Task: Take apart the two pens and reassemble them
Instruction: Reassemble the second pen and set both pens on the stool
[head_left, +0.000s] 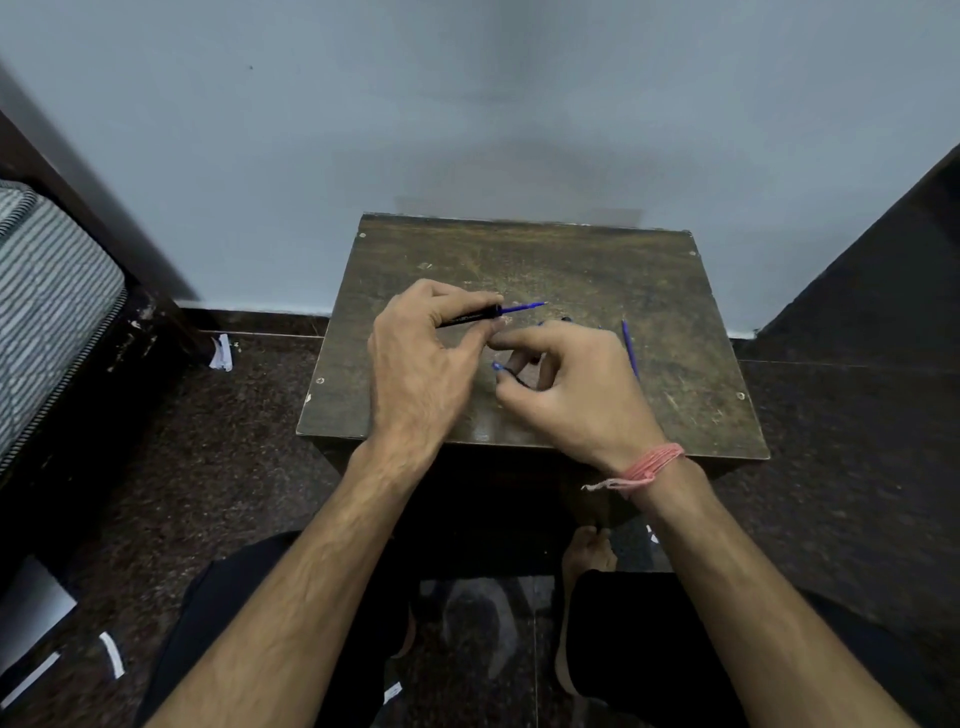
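My left hand (421, 358) grips a black pen barrel (470, 316) above the small wooden table (675, 405). A blue refill (522, 308) sticks out of the barrel's right end, pointing right. My right hand (566, 384) is curled just below and to the right, pinching a small dark pen part with a blue end (501, 368) between its fingers. A second blue refill (629, 345) lies loose on the table right of my right hand. Other small blue and dark bits peek out behind my right hand's knuckles (563, 320); I cannot tell what they are.
The table stands against a pale wall. A striped mattress (47, 306) on a dark frame is at the left, dark furniture (883, 270) at the right. Scraps of white paper (222, 353) lie on the dark stone floor. My knees and bare feet are under the table's front edge.
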